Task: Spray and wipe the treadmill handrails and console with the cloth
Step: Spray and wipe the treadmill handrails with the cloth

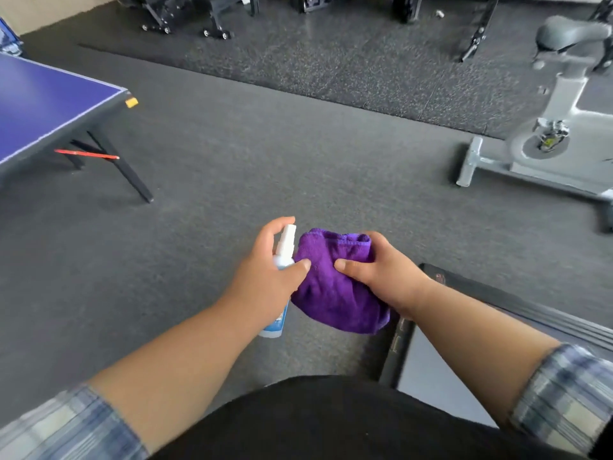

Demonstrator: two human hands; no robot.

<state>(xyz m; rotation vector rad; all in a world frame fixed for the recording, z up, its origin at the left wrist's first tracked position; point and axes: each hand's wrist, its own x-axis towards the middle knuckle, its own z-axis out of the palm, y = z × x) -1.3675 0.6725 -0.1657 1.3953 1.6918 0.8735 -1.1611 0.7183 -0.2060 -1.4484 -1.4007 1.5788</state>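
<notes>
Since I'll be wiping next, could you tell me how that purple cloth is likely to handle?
The purple cloth is probably floppy: it sags in folds below the right hand. It looks plush, so likely light and unlikely to slip.

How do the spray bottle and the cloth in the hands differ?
The spray bottle is white and pale blue, slim, rigid and nearly upright in the left hand. The cloth is purple, soft, bunched and drooping from the right hand. Both are held above the grey floor, side by side.

Rolled plaid sleeves (pixel 564 393) (blue-grey checks), black top (pixel 331 423).
</notes>
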